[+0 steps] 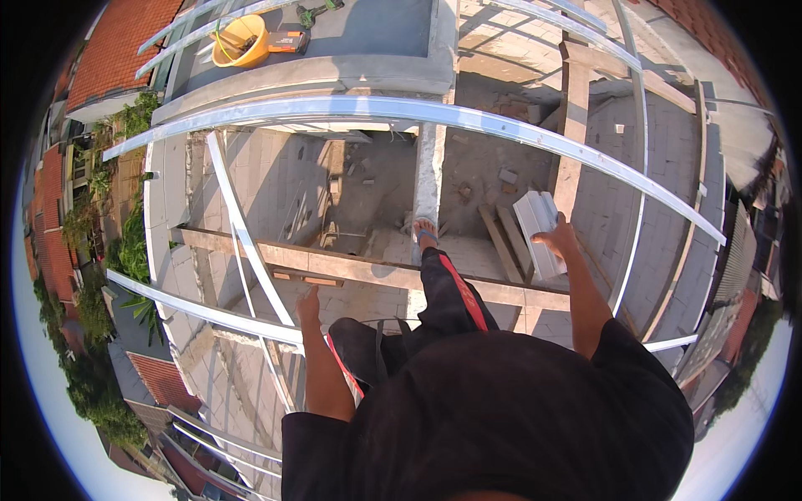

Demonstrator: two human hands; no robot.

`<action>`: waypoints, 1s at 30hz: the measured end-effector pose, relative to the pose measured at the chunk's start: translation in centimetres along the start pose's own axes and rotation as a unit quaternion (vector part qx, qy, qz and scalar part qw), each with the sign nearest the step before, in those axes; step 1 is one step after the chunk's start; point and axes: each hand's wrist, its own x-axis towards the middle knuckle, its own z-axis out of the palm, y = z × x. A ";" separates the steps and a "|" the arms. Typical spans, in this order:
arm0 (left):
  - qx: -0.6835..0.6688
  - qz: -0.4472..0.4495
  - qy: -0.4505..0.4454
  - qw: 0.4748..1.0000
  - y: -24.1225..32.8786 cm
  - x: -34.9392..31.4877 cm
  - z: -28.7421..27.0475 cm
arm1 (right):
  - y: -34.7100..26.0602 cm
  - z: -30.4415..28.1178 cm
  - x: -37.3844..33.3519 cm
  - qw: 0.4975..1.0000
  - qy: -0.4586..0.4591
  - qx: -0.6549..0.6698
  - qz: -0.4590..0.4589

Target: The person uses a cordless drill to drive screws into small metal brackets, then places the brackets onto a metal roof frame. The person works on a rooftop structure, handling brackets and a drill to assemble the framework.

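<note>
My right hand [555,238] grips a bundle of short, ridged, white-silver metal pieces [535,219], holding it out to the right above the open rooms below. They look like nested lengths of channel; their exact kind is hard to make out. My left hand [309,305] hangs low beside my left leg with its fingers stretched out and nothing in them. It is nearest to a wooden plank [334,265] that crosses in front of me and to a slanting metal truss member [238,221]. My sandalled foot [426,232] stands on top of a narrow wall [428,171].
A long silver roof channel [351,106] spans ahead of me. Beyond it, a concrete slab [368,37] carries a yellow bucket [241,40], a box [288,42] and a green power tool [320,12]. Deep rooms with rubble drop away on both sides. A wooden beam [573,108] stands right.
</note>
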 end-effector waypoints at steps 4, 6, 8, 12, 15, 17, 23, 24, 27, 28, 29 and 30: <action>-0.002 0.006 0.082 0.997 -3.1 0.5 0.8 | 1.5 -2.0 -2.0 0.998 0.029 0.049 -0.018; -0.049 -0.011 0.106 0.993 -3.5 0.3 -0.1 | 3.8 -0.4 -3.1 0.994 0.040 0.102 -0.023; -0.170 -0.042 0.090 0.980 -2.4 -0.7 -0.1 | 5.2 -0.4 -4.8 0.988 0.062 0.143 -0.013; -0.231 -0.047 0.015 0.972 2.2 -3.9 0.2 | 8.0 0.3 -8.8 0.976 0.076 0.201 0.025; -0.197 -0.010 0.020 0.980 3.3 -3.9 2.8 | 10.8 2.0 -11.5 0.962 0.072 0.255 0.063; -0.157 -0.013 -0.069 0.985 4.4 -1.8 4.2 | 13.4 4.0 -12.0 0.937 0.114 0.315 0.094; -0.085 0.030 -0.130 0.987 12.6 0.5 9.0 | 21.9 10.7 -16.3 0.794 0.040 0.583 0.171; -0.099 0.046 -0.074 0.991 14.8 -1.4 9.6 | 22.2 10.9 -17.0 0.776 0.036 0.601 0.189; -0.128 0.068 -0.097 0.985 16.3 -0.5 9.0 | 20.3 10.4 -17.6 0.828 0.078 0.546 0.102; -0.139 0.067 -0.119 0.981 16.2 1.1 8.9 | 19.7 9.6 -17.4 0.835 0.073 0.536 0.099; -0.134 0.061 -0.101 0.984 16.2 2.3 9.2 | 18.1 8.0 -16.0 0.828 0.043 0.543 0.134; -0.126 0.056 -0.081 0.987 16.1 3.2 9.2 | 16.9 6.9 -14.9 0.817 0.011 0.551 0.170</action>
